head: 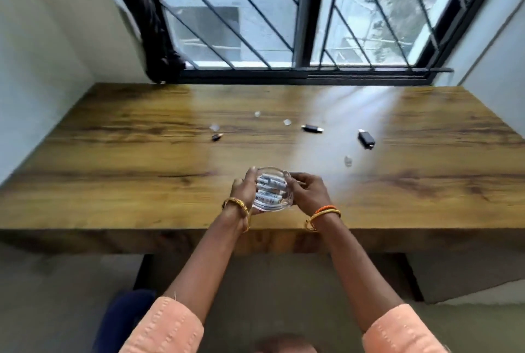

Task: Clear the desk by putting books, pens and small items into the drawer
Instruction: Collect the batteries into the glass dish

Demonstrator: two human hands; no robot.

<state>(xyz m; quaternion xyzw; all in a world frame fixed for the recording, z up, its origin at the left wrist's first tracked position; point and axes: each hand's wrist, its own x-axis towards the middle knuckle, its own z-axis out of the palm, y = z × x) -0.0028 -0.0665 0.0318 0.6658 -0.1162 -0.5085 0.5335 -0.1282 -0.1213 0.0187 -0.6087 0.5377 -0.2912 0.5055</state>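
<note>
I see both hands wrapped round a clear bowl (272, 190) near the front edge of the worktop (113, 182). My left hand (241, 193) curls its fingers over the bowl's left rim and wall, and my right hand (308, 192) grips the right side with the fingers bent onto the rim, so the bowl sits squarely between them. Whether it rests on the wood or is just lifted, I cannot tell. Inside the bowl lie several white tubes (270, 186) with dark print; the motion blur stops me reading it. Beyond the bowl, toward the window (255, 11), small items are scattered: a dark stick (312, 128) straight behind and to the right, a second dark stick (366, 139) further right, and a short dark piece (217, 136) behind and to the left. Four little clear bits are also out there, one (348, 160) closest to the bowl on its right, the others (287, 122) further back.
</note>
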